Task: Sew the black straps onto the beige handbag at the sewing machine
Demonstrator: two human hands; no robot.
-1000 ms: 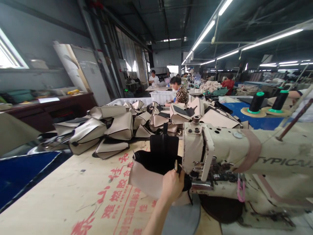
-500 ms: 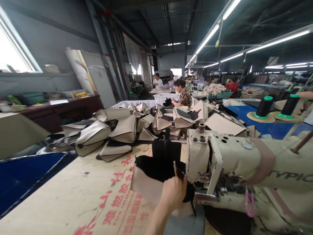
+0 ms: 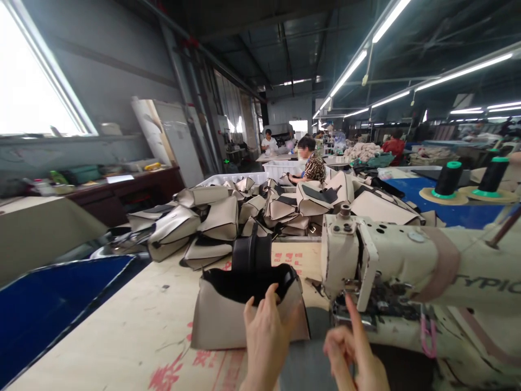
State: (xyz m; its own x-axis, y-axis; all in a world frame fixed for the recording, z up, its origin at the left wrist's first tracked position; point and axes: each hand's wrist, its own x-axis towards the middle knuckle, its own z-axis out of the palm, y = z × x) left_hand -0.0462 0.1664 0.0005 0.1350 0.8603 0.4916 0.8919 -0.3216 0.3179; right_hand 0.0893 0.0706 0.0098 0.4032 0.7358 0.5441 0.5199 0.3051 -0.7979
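A beige bag (image 3: 222, 320) with black lining and edging stands on the table, its mouth upward and its black flap (image 3: 252, 252) extending behind. My left hand (image 3: 266, 328) is at the bag's front, fingers apart and partly bent near the rim; I cannot tell whether they touch it. To the right, my right hand (image 3: 356, 353) points its index finger up beneath the sewing machine head (image 3: 342, 255); its other fingers are curled and nothing shows in them. A small dark object (image 3: 316, 286) lies between bag and machine, too unclear to name.
Many similar beige bags (image 3: 220, 217) are heaped behind the table (image 3: 134, 326). Black thread cones (image 3: 446, 179) stand at the right behind the machine. A blue sheet-like surface (image 3: 61, 304) lies at left. Another person (image 3: 313, 163) sits beyond the heap, near white bins (image 3: 280, 168).
The bag has moved left, away from the machine, and its mouth now faces me more squarely. The thin brass-coloured tool at my left hand is out of sight. My right hand has come into view.
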